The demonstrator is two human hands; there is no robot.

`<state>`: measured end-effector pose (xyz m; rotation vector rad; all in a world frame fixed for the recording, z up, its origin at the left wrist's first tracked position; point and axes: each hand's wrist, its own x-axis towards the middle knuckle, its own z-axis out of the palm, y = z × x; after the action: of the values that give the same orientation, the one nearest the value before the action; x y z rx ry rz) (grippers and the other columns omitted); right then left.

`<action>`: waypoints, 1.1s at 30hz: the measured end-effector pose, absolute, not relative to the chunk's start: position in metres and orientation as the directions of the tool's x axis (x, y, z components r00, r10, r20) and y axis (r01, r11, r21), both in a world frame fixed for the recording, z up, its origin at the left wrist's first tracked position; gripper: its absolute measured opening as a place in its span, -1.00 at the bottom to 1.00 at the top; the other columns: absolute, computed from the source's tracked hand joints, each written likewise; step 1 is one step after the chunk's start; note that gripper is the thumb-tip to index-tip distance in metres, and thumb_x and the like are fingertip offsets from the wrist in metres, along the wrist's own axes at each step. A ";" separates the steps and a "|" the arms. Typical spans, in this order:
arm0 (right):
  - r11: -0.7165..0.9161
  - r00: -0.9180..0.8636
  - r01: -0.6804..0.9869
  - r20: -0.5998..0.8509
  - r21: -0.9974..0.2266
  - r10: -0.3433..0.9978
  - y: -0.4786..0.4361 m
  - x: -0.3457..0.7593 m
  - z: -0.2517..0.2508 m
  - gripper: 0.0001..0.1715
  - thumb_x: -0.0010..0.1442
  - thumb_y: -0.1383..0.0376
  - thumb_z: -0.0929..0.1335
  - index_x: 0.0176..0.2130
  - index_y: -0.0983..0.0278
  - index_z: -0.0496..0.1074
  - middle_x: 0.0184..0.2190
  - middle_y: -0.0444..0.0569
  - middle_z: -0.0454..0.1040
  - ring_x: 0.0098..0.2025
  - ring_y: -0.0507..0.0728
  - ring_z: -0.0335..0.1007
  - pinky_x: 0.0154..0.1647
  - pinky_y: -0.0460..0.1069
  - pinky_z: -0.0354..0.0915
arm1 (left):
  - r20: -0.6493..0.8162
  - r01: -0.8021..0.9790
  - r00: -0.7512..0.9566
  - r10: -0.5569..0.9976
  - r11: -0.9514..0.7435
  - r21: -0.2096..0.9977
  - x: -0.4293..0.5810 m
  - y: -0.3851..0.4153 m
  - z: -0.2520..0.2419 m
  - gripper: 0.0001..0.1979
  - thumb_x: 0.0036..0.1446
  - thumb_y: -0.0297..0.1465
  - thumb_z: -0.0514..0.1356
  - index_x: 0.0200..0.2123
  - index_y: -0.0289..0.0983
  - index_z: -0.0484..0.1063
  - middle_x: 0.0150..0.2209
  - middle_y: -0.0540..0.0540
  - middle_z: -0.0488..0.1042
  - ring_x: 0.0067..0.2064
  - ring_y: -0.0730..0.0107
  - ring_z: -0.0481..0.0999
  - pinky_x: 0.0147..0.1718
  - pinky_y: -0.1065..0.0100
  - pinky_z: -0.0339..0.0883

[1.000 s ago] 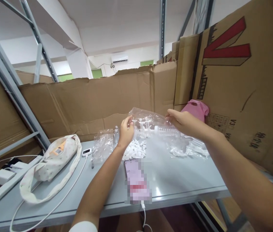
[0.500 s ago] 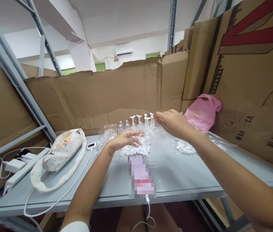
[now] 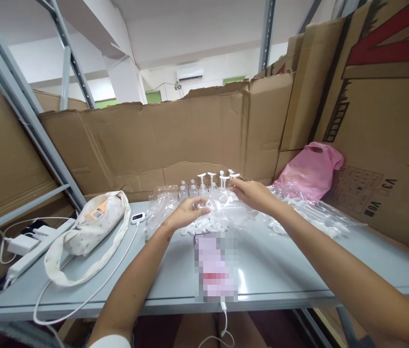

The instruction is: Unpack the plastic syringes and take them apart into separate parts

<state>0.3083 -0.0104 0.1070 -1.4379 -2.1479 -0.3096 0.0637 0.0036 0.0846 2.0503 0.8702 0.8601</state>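
Between my two hands is a clear plastic bag point(image 3: 228, 208) with faint pale marks; what it contains is hard to make out. My left hand point(image 3: 191, 210) is closed at its left side, thumb and fingers curled together. At the upper right of the bag, my right hand point(image 3: 251, 195) pinches its fingertips together on it. Small white caps point(image 3: 204, 225) lie in a pile below my left hand. Just behind my hands stand several bottles with white pump tops point(image 3: 212, 177), partly hidden by the bag. Clear bottles without pumps point(image 3: 183, 191) stand to their left.
A phone point(image 3: 213, 268) on a cable lies at the shelf's front. Left are a cloth bag point(image 3: 97, 227), a small white device point(image 3: 138, 218) and a power strip point(image 3: 37, 251). Right are a pink bag point(image 3: 311, 169) and plastic-wrapped white parts point(image 3: 320, 217). Cardboard walls point(image 3: 161, 140) enclose the shelf.
My right hand has come down and slightly inward from beside the pump tops. The fingers of my left hand, spread before, have closed. The view has shifted slightly.
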 end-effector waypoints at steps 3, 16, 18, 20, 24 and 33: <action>0.508 -0.260 0.825 0.632 -0.247 0.730 -0.003 0.317 0.102 -0.77 0.25 0.13 0.24 -0.27 0.20 0.38 -0.27 -0.03 0.53 -0.21 0.19 0.42 -0.14 0.07 0.21 | 0.303 0.211 0.487 0.819 -0.447 0.870 0.062 0.004 0.082 -0.71 -0.02 -0.19 0.28 -0.31 -0.27 0.38 -0.30 -0.02 0.40 -0.32 0.44 0.38 -0.38 0.43 0.19; 0.140 0.110 -0.040 0.135 -0.989 0.985 0.009 0.323 0.070 -0.91 0.12 0.31 0.40 -0.34 0.31 0.47 -0.41 -0.01 0.53 -0.40 0.10 0.55 -0.33 -0.02 0.46 | 0.219 -0.007 0.387 0.896 -0.235 0.972 0.054 0.038 0.059 -0.60 -0.05 -0.09 0.28 -0.32 -0.25 0.27 -0.46 0.04 0.37 -0.60 0.64 0.18 -0.60 0.48 -0.02; 0.140 0.182 0.006 0.139 -0.990 0.973 0.011 0.328 0.076 -0.92 0.17 0.38 0.35 -0.37 0.33 0.46 -0.44 -0.02 0.52 -0.48 0.05 0.52 -0.47 -0.10 0.42 | 0.208 0.039 0.340 0.917 -0.235 0.971 0.047 0.046 0.053 -0.57 -0.08 -0.06 0.28 -0.30 -0.26 0.28 -0.48 0.04 0.36 -0.61 0.64 0.20 -0.62 0.49 -0.03; 0.148 0.230 0.039 0.153 -0.988 0.961 0.012 0.335 0.084 -0.88 0.19 0.43 0.32 -0.39 0.33 0.44 -0.43 -0.02 0.52 -0.54 0.00 0.49 -0.56 -0.16 0.35 | 0.191 0.092 0.299 0.935 -0.227 0.969 0.036 0.051 0.049 -0.55 -0.09 -0.06 0.28 -0.29 -0.26 0.27 -0.46 0.04 0.38 -0.63 0.66 0.19 -0.63 0.50 -0.03; 0.165 0.274 0.126 0.194 -0.978 0.942 0.008 0.345 0.102 -0.83 0.18 0.49 0.29 -0.42 0.35 0.42 -0.51 -0.06 0.49 -0.62 -0.02 0.44 -0.66 -0.18 0.27 | 0.192 0.238 0.236 0.953 -0.248 0.939 0.016 0.051 0.046 -0.63 -0.05 -0.12 0.25 -0.31 -0.26 0.27 -0.45 0.03 0.43 -0.63 0.65 0.21 -0.62 0.51 0.01; 0.116 0.266 0.479 0.270 -0.870 0.925 -0.002 0.327 0.162 -0.83 0.18 0.46 0.29 -0.41 0.33 0.43 -0.60 -0.06 0.46 -0.63 0.02 0.41 -0.65 -0.13 0.30 | 0.207 0.434 0.166 0.964 -0.260 0.863 -0.013 0.037 0.053 -0.71 -0.05 -0.20 0.22 -0.32 -0.26 0.33 -0.38 -0.06 0.51 -0.53 0.52 0.30 -0.61 0.49 0.19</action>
<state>0.3273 -0.0024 0.1622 -1.5167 -1.3629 0.5493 -0.0128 0.0370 0.0526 1.7939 1.3282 1.0387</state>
